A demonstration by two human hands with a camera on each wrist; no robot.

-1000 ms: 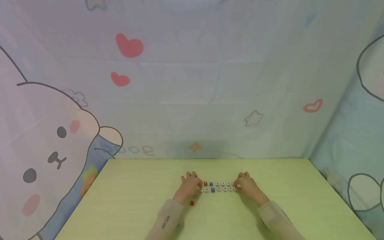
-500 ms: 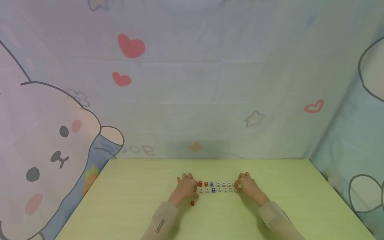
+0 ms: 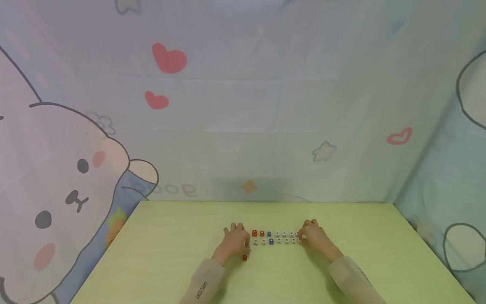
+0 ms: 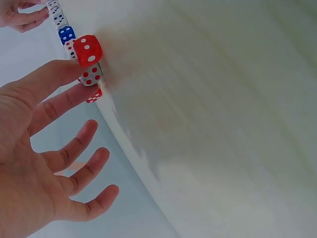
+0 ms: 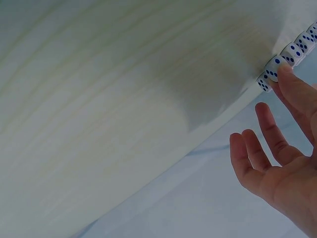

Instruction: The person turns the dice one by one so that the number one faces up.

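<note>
In the head view, my left hand (image 3: pixel 236 241) is at the left end of two short rows of small dice. Between its thumb and forefinger it pinches a white die with red dots (image 4: pixel 92 76). Just nearer than that lies a loose red die (image 4: pixel 88 50); another red die (image 4: pixel 94 94) shows beyond the fingertips at the far row's end. My right hand (image 3: pixel 316 237) stays at the right end, its thumb touching the end white die (image 5: pixel 275 69) of the near row. Its forefinger reaches toward the far row's end die (image 5: pixel 263 83), partly hidden; contact there is unclear.
The dice stand on a pale yellow-green table (image 3: pixel 171 236). A blue die (image 3: pixel 271 241) sits among the white ones in the near row, and another blue die (image 3: pixel 269 234) in the far row. A printed cloth (image 3: pixel 228 105) hangs behind the table.
My left hand has come away from the far row, where a red die now stands at the left end, and moved nearer to pinch the loose white die. My right hand has stayed put.
</note>
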